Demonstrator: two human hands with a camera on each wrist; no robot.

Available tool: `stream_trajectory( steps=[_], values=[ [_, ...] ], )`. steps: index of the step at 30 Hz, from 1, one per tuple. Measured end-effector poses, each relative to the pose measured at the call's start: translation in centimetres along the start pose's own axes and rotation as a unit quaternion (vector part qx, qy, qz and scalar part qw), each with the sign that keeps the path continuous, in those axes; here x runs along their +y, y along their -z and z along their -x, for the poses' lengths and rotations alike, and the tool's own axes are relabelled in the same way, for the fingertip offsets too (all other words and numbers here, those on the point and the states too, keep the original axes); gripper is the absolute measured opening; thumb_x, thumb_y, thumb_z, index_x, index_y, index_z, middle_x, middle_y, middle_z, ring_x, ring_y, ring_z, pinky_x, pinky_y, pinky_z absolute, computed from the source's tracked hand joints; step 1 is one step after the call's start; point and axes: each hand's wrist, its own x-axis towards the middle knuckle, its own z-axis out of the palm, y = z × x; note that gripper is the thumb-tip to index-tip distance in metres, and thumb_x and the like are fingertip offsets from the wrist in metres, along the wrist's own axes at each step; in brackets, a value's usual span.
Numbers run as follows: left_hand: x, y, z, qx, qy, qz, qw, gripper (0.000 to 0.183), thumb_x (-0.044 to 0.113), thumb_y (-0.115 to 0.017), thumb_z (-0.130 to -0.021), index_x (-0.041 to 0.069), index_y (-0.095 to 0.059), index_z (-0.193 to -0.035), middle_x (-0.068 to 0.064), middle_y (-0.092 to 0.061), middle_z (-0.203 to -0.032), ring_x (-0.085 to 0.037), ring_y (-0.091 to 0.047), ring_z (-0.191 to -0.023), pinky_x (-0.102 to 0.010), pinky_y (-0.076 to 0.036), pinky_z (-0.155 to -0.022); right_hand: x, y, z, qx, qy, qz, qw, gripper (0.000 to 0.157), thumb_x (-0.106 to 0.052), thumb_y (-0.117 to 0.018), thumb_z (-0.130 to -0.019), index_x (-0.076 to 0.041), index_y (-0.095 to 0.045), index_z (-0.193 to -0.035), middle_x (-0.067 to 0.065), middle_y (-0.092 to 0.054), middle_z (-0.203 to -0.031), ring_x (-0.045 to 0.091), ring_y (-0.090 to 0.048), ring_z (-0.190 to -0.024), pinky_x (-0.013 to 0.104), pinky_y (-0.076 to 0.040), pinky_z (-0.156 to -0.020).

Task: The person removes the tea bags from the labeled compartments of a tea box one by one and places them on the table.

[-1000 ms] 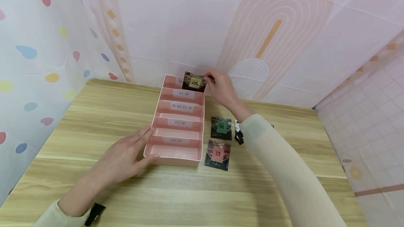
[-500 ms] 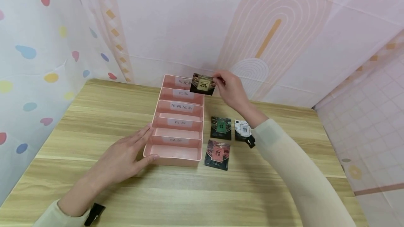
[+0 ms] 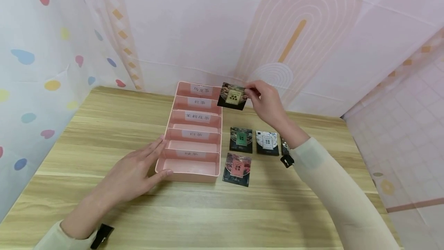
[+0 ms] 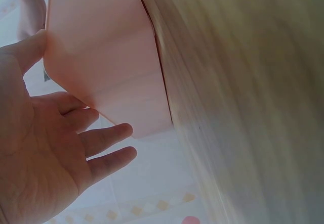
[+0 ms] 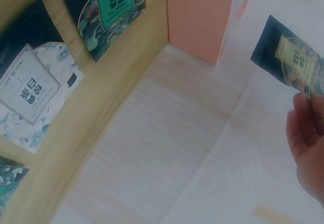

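Observation:
My right hand (image 3: pixel 267 103) pinches a black tea sachet with a yellow label (image 3: pixel 232 96) at its right edge. The sachet is held in the air by the box's rear right side, label facing up toward the head camera. In the right wrist view the same sachet (image 5: pixel 293 57) juts out beyond the fingertips. A pink divided box (image 3: pixel 190 166) stands on the table, a white paper label in each compartment. At its front left corner my left hand (image 3: pixel 133 171) rests with fingers extended along the wall; the left wrist view shows the thumb on the rim and the fingers spread.
Right of the box lie a green-labelled sachet (image 3: pixel 241 140), a red-labelled sachet (image 3: pixel 237 169) and a white sachet (image 3: pixel 267 143). Another sachet (image 3: pixel 285 146) is partly hidden behind my right wrist. A patterned cloth wall (image 3: pixel 194 22) closes off the table's back.
My right hand has carried the yellow-labelled sachet rightward from above the rear compartment to the box's right edge. The white sachet has come out from under the right sleeve. The left hand stays put.

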Motion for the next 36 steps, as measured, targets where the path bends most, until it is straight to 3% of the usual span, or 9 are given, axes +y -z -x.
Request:
stream_trajectory(
  steps=[15,25,31,36],
  values=[
    [0.1,0.0,-0.1,0.001,-0.001,-0.002,1.0,0.084,0.052,-0.065,-0.101,-0.002,-0.04,-0.159,-0.02,-0.036,-0.166,-0.046,-0.051,-0.139,-0.063,-0.046,-0.109,1.2,1.8,3.8,0.063,0.048,-0.003,0.997,0.006,0.005,-0.07,-0.097,0.007,-0.073,-0.101,0.019,-0.074,-0.093,0.03,-0.071,-0.079,0.039,-0.06,-0.071],
    [0.2,0.1,-0.1,0.009,-0.006,-0.002,0.9999,0.084,0.053,-0.066,-0.1,-0.003,-0.041,-0.158,-0.019,-0.037,-0.165,-0.045,-0.053,-0.137,-0.063,-0.047,-0.107,1.9,3.4,6.4,0.069,-0.008,-0.015,0.997,0.006,0.006,-0.07,-0.097,0.008,-0.073,-0.102,0.019,-0.074,-0.094,0.03,-0.071,-0.081,0.013,-0.051,-0.074],
    [0.2,0.0,-0.2,0.008,-0.003,-0.003,1.0,0.085,0.053,-0.066,-0.1,-0.003,-0.041,-0.158,-0.02,-0.038,-0.165,-0.045,-0.052,-0.138,-0.062,-0.047,-0.107,2.4,4.2,8.2,0.059,-0.05,-0.027,0.997,0.006,0.009,-0.067,-0.098,0.009,-0.071,-0.102,0.019,-0.072,-0.093,0.027,-0.067,-0.08,0.009,-0.048,-0.072],
    [0.2,0.2,-0.2,0.0,0.002,-0.002,1.0,0.085,0.054,-0.065,-0.1,-0.003,-0.04,-0.159,-0.02,-0.037,-0.165,-0.045,-0.052,-0.138,-0.063,-0.047,-0.108,2.9,4.7,9.3,0.057,-0.062,-0.02,0.996,0.005,0.01,-0.066,-0.098,0.009,-0.071,-0.101,0.018,-0.071,-0.09,0.02,-0.064,-0.078,0.009,-0.047,-0.07]
  ],
)
